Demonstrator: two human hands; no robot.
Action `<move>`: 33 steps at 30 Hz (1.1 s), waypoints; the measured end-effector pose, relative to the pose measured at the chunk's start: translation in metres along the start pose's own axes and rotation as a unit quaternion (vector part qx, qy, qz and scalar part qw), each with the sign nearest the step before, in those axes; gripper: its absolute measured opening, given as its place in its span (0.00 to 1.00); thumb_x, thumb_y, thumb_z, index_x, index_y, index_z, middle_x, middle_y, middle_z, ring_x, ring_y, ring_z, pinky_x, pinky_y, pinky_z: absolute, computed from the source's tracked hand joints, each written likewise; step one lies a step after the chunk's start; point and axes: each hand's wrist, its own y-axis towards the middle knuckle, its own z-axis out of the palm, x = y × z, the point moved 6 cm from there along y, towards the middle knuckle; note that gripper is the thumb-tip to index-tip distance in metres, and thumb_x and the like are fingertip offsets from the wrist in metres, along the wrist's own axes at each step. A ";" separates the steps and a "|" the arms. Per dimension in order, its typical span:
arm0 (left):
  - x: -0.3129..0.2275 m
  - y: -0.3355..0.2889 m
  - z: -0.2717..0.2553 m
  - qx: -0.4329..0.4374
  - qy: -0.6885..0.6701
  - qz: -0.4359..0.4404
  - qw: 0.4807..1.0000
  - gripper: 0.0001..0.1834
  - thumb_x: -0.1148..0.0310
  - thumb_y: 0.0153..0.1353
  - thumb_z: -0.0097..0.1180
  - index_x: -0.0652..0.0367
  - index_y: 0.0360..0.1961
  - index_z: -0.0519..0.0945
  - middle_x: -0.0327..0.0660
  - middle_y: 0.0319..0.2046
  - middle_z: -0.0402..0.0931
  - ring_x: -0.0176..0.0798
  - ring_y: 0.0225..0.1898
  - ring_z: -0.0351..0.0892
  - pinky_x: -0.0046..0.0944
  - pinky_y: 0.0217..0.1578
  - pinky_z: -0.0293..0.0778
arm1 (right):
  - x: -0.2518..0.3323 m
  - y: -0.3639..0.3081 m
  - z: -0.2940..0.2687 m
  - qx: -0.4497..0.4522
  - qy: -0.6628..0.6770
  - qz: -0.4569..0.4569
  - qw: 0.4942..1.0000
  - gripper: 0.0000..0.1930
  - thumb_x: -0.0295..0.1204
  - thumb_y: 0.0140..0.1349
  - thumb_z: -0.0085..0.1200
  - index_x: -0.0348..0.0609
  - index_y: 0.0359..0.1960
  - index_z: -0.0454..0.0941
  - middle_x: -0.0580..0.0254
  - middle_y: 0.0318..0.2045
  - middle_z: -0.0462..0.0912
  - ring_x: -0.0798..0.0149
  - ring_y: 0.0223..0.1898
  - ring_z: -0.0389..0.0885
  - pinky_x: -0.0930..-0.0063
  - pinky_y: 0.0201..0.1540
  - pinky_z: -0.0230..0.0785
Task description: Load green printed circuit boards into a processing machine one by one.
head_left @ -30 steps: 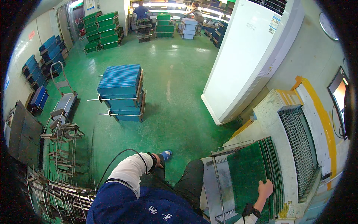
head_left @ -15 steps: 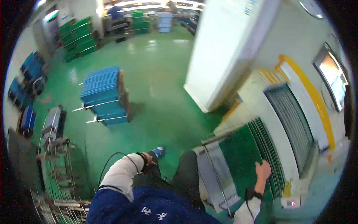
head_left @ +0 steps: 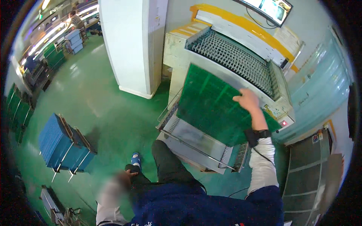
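My right hand [head_left: 249,101] reaches forward, its fingers closed on the upper edge of a large flat green panel [head_left: 211,101]. The panel slants in a slotted metal rack [head_left: 196,150] in front of me and rises toward a machine's roller bed [head_left: 233,56]. Whether other panels stand behind it cannot be seen. My left hand [head_left: 127,176] hangs low beside my left leg, with its fingers partly stretched and nothing visible in them. Blur covers its wrist and forearm.
A white pillar [head_left: 132,49] stands ahead, left of the machine. On the green floor at left is a rack of blue panels [head_left: 64,147] with protruding rods. A dark ribbed metal panel [head_left: 305,177] stands at right, and a screen [head_left: 269,9] hangs above the machine.
My view has turned right, bringing the machine and rack nearer the middle. The green panel now faces me more broadly, with my right hand at its upper edge. My left hand stays low.
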 end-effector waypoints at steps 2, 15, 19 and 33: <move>-0.010 -0.018 -0.016 0.021 -0.037 -0.026 0.999 0.48 0.68 0.45 0.59 0.23 0.65 0.48 0.47 0.64 0.49 0.57 0.58 0.64 0.55 0.51 0.69 | -0.022 0.003 -0.043 -0.021 -0.004 0.007 1.000 0.20 0.42 0.44 0.62 0.42 0.36 0.80 0.49 0.33 0.80 0.49 0.36 0.79 0.58 0.41 0.70; 0.001 -0.010 -0.017 0.010 -0.094 -0.022 0.995 0.51 0.63 0.41 0.61 0.29 0.66 0.47 0.47 0.66 0.45 0.58 0.60 0.61 0.53 0.54 0.67 | -0.212 0.039 -0.019 -0.140 0.728 0.068 0.667 0.16 0.31 0.60 0.53 0.40 0.48 0.70 0.60 0.47 0.76 0.58 0.45 0.76 0.59 0.49 0.69; 0.006 0.010 0.002 0.028 0.008 -0.003 1.000 0.50 0.63 0.41 0.59 0.28 0.66 0.47 0.47 0.67 0.43 0.58 0.60 0.61 0.54 0.54 0.66 | -0.137 0.041 0.003 -0.076 0.854 0.126 0.498 0.11 0.28 0.59 0.53 0.44 0.44 0.71 0.61 0.42 0.78 0.60 0.42 0.77 0.65 0.45 0.71; -0.022 -0.019 -0.041 0.063 -0.051 0.009 0.997 0.49 0.66 0.44 0.53 0.23 0.66 0.43 0.44 0.67 0.41 0.57 0.61 0.59 0.57 0.52 0.67 | -0.138 0.138 0.122 -0.113 0.911 0.141 0.370 0.07 0.26 0.59 0.53 0.40 0.31 0.68 0.58 0.28 0.74 0.60 0.30 0.73 0.68 0.46 0.69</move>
